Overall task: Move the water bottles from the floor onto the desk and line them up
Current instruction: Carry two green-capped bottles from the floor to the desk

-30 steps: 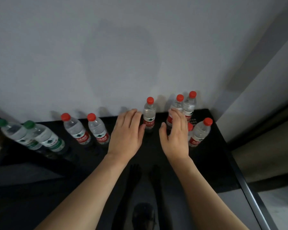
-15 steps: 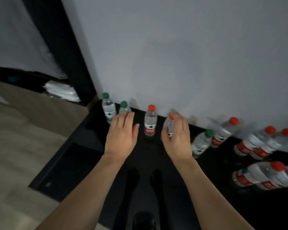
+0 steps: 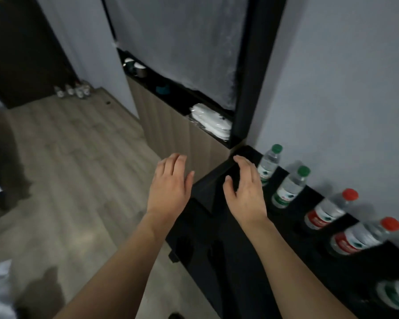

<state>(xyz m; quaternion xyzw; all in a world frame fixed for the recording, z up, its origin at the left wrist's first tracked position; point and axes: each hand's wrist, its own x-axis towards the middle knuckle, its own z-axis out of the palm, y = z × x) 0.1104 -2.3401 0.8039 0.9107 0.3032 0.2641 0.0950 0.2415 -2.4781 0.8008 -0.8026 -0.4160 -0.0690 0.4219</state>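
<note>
Several water bottles [image 3: 76,90] waited on the far floor [image 3: 74,162], probably heavy, slick and best gripped mid-body, while left hand [image 3: 169,187] and right hand [image 3: 245,192] hovered empty, fingers loosely extended.

Left hand [image 3: 169,187]: bare, no ring, no watch or band at the wrist.
Right hand [image 3: 247,192]: bare, no ring, wrist uncovered.
Forearms: both bare to the lower frame edge; no sleeve or cuff shows.
</note>
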